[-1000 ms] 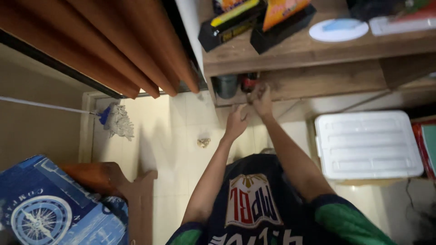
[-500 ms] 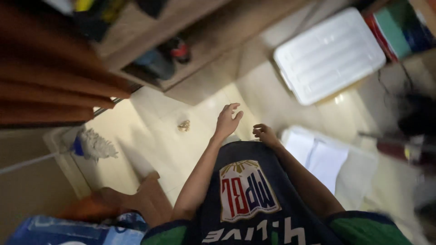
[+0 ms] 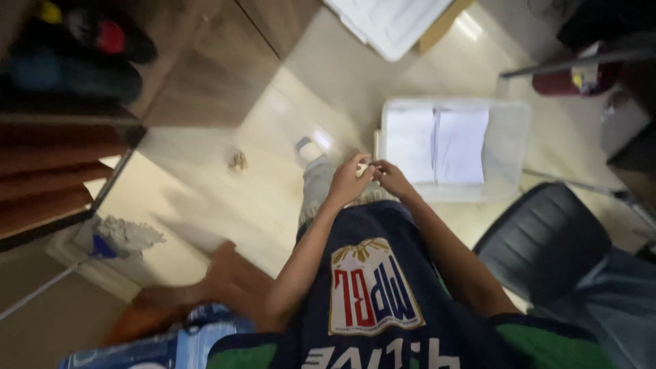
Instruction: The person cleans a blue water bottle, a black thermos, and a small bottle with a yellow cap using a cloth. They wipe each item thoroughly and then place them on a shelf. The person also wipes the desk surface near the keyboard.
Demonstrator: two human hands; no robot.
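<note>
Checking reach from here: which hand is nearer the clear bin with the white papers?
Right. The right hand sits just beside the clear bin, near its closest edge; the left hand is one hand farther away, touching the right.

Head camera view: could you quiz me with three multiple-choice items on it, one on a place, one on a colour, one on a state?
1. Where is the clear bin with white papers?
A. on the floor ahead of the hands
B. on the chair
C. on a shelf

2. What colour is the chair seat?
A. red
B. black
C. yellow

3. How are the left hand and right hand?
A. far apart
B. behind the back
C. close together, meeting on a small pale thing

Answers:
1 A, it stands on floor tiles.
2 B, dark padding.
3 C, fingertips meet.
</note>
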